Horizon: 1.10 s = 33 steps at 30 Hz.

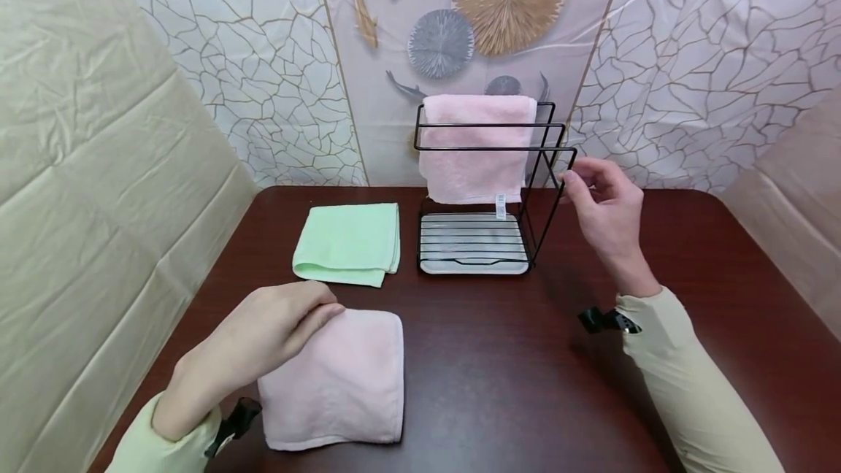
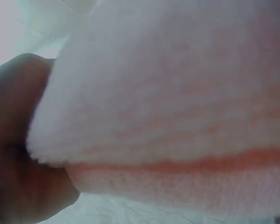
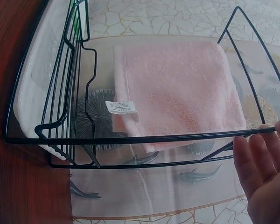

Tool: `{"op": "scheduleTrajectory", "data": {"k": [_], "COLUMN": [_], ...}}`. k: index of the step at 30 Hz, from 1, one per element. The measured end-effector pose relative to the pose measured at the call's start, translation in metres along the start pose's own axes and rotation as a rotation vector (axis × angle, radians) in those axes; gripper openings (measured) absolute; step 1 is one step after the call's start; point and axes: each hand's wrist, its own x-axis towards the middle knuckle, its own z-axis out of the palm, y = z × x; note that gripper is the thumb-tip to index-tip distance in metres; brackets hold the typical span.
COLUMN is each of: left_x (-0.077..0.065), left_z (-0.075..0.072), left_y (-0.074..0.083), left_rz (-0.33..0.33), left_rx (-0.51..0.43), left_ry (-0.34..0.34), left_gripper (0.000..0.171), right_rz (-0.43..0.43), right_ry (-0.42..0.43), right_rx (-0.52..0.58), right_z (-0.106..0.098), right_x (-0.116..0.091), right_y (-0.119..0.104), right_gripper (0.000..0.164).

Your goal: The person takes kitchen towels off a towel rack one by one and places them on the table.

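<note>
My left hand [image 1: 263, 327] grips the upper left edge of a folded pink towel [image 1: 348, 385]. In the left wrist view the towel [image 2: 168, 93] fills most of the picture, its layered edge between thumb and fingers [image 2: 18, 140]. My right hand [image 1: 607, 203] pinches the upper right side of a black wire rack [image 1: 550, 225]; the right wrist view shows the fingertips [image 3: 245, 154] at the wire. A second pink towel [image 1: 476, 166] with a white label [image 1: 501, 206] hangs over the rack's rear bar.
A folded light green towel [image 1: 348, 239] lies left of the rack on the dark red-brown table [image 1: 486, 371]. Under the rack's lower wires sits a white tray [image 1: 473, 268]. A patterned backdrop [image 1: 276, 57] stands behind, with beige cloth [image 1: 118, 166] at the left side.
</note>
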Motion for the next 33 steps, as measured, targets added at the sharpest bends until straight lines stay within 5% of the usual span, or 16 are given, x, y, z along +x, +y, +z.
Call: {"op": "scheduleTrajectory", "data": {"k": [11, 16, 22, 28, 33], "left_x": [-0.001, -0.006, -0.008, -0.004, 0.000], "left_z": [0.018, 0.024, 0.026, 0.032, 0.043], "left_y": [-0.071, -0.107, -0.135, -0.152, -0.161], "left_rz": [-0.207, -0.298, -0.381, -0.371, -0.345], "left_rx": [-0.149, -0.129, -0.149, -0.139, -0.119], "left_ry": [-0.106, -0.156, -0.315, -0.505, -0.562], "left_gripper": [0.009, 0.010, 0.009, 0.021, 0.018], "right_rz": [0.002, 0.000, -0.004, -0.006, -0.010], "right_ry": [-0.009, -0.012, -0.020, -0.013, -0.012], "right_rx": [0.039, 0.030, 0.018, -0.012, -0.037], "right_z": [0.005, 0.007, 0.006, 0.000, -0.004], "right_x": [0.000, 0.001, 0.002, 0.001, 0.001], "right_y": [-0.013, -0.015, -0.016, 0.003, 0.012], "right_gripper": [0.018, 0.017, 0.017, 0.016, 0.016]}}
